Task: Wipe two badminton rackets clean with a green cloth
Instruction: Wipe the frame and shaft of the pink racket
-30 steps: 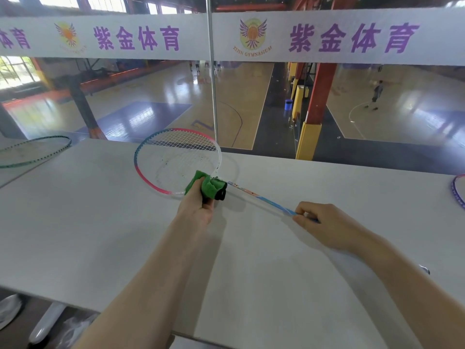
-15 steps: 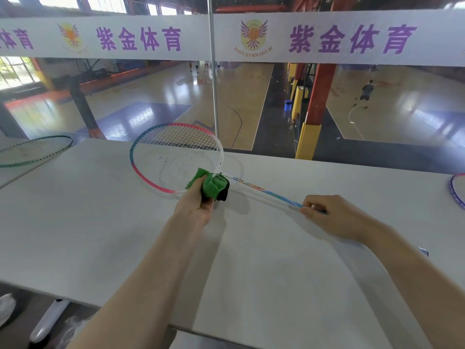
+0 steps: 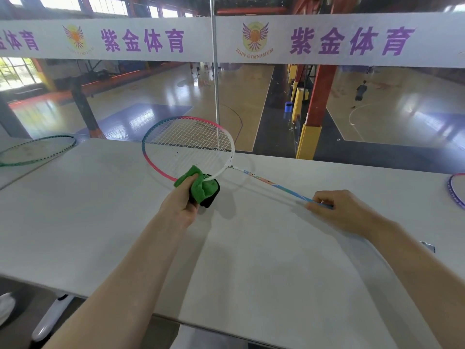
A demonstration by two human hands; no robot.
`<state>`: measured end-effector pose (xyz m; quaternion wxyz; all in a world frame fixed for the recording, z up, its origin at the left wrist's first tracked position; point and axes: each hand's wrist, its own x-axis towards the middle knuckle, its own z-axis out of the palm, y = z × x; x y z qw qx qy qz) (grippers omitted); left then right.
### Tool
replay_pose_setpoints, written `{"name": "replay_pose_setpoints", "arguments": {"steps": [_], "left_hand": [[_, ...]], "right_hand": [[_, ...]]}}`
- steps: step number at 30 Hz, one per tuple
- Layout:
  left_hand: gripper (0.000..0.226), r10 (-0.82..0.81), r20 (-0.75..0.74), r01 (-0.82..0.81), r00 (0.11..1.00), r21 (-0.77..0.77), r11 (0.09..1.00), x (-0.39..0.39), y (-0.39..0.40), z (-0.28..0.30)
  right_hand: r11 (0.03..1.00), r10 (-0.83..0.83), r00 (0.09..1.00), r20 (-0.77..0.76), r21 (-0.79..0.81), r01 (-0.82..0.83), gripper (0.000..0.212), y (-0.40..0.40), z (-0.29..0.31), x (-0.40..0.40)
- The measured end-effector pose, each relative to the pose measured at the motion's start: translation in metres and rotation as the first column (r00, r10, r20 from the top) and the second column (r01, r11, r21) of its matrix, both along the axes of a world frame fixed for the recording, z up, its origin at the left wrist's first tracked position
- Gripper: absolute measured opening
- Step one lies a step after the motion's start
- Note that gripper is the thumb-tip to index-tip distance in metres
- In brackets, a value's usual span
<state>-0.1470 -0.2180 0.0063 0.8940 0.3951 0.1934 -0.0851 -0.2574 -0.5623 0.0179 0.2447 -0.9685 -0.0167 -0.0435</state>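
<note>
Beyond white table (image 3: 251,260) — gym courts (image 3: 241,96).

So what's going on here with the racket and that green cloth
A person is cleaning a badminton racket at a white table. The left hand grips a bunched green cloth pinched over the lower edge of the pink and white frame, near the throat. The right hand holds the blue shaft, with the head lifted off the table. A green racket lies at far left, and a purple one shows at the right edge.
</note>
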Motion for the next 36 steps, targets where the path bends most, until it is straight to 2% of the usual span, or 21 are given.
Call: {"name": "replay_pose_setpoints", "arguments": {"steps": [4,7,9,14,18,23,29,36], "left_hand": [[0.009,0.006,0.044,-0.008,0.999,0.054,0.999,0.005,0.023,-0.002],[0.004,-0.050,0.106,0.035,0.993,0.141,0.989,0.003,0.027,-0.004],[0.003,-0.055,0.112,0.039,0.992,0.140,0.989,0.001,0.024,-0.002],[0.004,-0.098,0.115,0.084,0.989,0.125,0.989,-0.003,0.021,-0.007],[0.008,-0.148,0.142,0.127,0.979,0.148,0.981,-0.006,0.020,-0.011],[0.011,-0.126,0.130,0.108,0.983,0.138,0.984,-0.002,0.025,-0.010],[0.012,-0.103,0.134,0.081,0.986,0.163,0.983,-0.001,0.027,-0.004],[0.018,-0.075,0.251,0.011,0.965,0.245,0.969,-0.024,0.000,-0.001]], "right_hand": [[0.993,-0.037,0.999,0.022,-0.107,0.039,0.035,-0.014,0.000,-0.002],[0.937,-0.053,0.997,0.062,-0.343,0.071,0.038,-0.010,0.001,-0.003],[0.880,-0.106,0.988,0.109,-0.453,0.144,0.035,-0.001,0.001,-0.001],[0.844,-0.285,0.947,0.149,-0.428,0.322,0.023,0.022,-0.007,0.010],[0.833,-0.367,0.917,0.156,-0.383,0.399,0.025,0.038,-0.011,0.016],[0.805,-0.371,0.907,0.201,-0.417,0.422,0.031,0.042,-0.015,0.016],[0.806,-0.374,0.892,0.254,-0.388,0.448,0.033,0.040,-0.015,0.019],[0.749,-0.274,0.931,0.241,-0.554,0.364,0.032,0.044,0.003,0.024]]}}
